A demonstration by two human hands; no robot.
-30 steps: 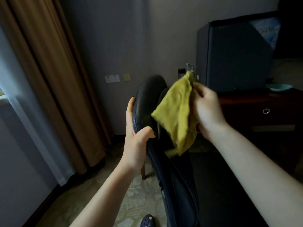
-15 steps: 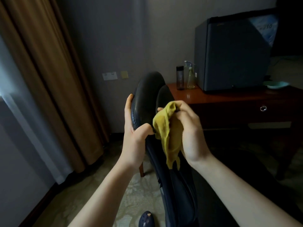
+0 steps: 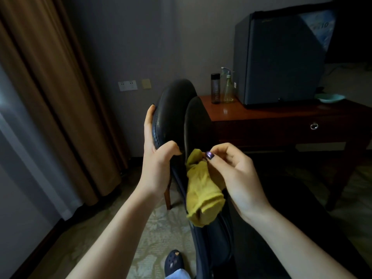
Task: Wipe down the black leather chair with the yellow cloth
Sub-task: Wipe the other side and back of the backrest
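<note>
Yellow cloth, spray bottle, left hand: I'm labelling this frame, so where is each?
yellow cloth [image 3: 198,190]: head view, the bunched middle of the fabric.
spray bottle [image 3: 228,93]: head view, its clear body.
left hand [image 3: 156,158]: head view, thumb base, gripping the black leather chair [image 3: 175,101].

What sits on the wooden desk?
A dark bottle, a spray bottle, a dark box and a teal dish. The chair covers the desk's left corner; whatever is behind the box is hidden.

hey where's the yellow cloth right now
Head view, centre: the yellow cloth hangs pinched in the right hand, against the black leather chair, just right of the left hand gripping its edge.
</note>
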